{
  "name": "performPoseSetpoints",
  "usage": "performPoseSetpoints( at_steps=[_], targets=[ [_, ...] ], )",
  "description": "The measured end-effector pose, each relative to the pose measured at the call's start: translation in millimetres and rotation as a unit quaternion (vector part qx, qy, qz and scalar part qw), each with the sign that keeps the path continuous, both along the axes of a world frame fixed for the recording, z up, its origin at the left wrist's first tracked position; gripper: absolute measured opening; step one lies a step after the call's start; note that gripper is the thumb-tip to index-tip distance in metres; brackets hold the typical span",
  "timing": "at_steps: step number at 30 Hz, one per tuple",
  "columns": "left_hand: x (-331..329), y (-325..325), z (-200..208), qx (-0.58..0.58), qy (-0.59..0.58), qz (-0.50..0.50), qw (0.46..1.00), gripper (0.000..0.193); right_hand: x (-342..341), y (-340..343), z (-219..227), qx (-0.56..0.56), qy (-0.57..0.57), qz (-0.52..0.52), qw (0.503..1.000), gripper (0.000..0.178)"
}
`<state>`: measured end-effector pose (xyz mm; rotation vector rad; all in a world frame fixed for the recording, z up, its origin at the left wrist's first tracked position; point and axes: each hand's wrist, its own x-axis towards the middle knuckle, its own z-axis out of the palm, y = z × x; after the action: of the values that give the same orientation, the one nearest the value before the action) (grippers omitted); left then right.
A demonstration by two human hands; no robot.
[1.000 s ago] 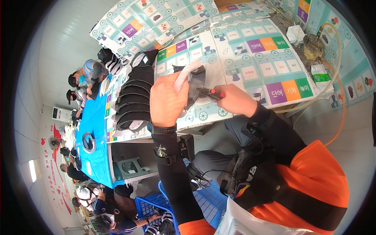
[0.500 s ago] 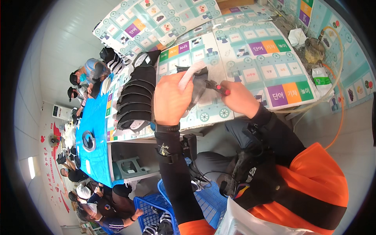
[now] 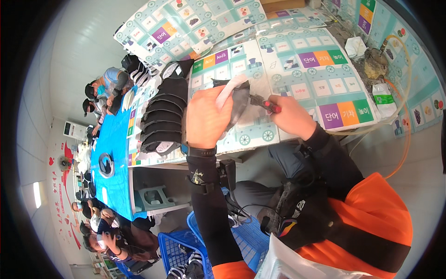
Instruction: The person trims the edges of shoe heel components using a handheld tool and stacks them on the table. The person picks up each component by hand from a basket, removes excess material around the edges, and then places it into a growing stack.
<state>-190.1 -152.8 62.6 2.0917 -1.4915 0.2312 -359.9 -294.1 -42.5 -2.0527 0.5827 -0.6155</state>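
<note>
My left hand (image 3: 209, 117) is closed on a piece of dark fabric (image 3: 239, 103), probably part of a cap, above the table. A pale strip (image 3: 231, 88) arches up over that hand's fingers. My right hand (image 3: 291, 117) grips a small cutter-like tool (image 3: 268, 105) with red and black handles; its dark tip points left, at the fabric's right edge. Whether the tip touches the fabric, I cannot tell. Just left of my left hand lies a row of nested black caps (image 3: 160, 116), with their pale insides showing at the near end.
The table (image 3: 297, 100) has a patterned, printed cover. A hose (image 3: 403, 88) and a white-green packet (image 3: 383, 99) lie along its right side. A blue-covered table (image 3: 111, 139) adjoins on the left, with several people beyond. Blue baskets (image 3: 179, 242) stand below.
The view has shifted slightly. Both hands keep their grips, with the tool tip still beside the fabric. At lower left, a person in the background has raised a hand.
</note>
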Motion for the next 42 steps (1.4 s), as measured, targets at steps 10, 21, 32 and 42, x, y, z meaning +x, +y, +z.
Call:
performPoseSetpoints(
  at_steps=[10, 21, 32, 42],
  targets=[
    [-11.2, -7.5, 2.4, -0.024, -0.014, 0.021, 0.999, 0.020, -2.5, -3.1, -7.0, -0.017, 0.036, 0.028, 0.999, 0.017],
    [-21.6, 121.2, -13.2, -0.231, -0.029, 0.301, 0.925, 0.024, -54.2, -146.8, -98.3, -0.095, 0.038, -0.071, 0.992, 0.041],
    [168.5, 326.6, 18.9, -0.613, 0.195, 0.216, 0.735, 0.062, -55.1, -219.6, -130.2, -0.401, 0.129, -0.088, 0.903, 0.053],
    [211.6, 248.2, -97.9, 0.021, -0.106, 0.341, 0.934, 0.073, -14.9, -29.7, -41.3, -0.254, 0.022, 0.082, 0.964, 0.038]
  ],
)
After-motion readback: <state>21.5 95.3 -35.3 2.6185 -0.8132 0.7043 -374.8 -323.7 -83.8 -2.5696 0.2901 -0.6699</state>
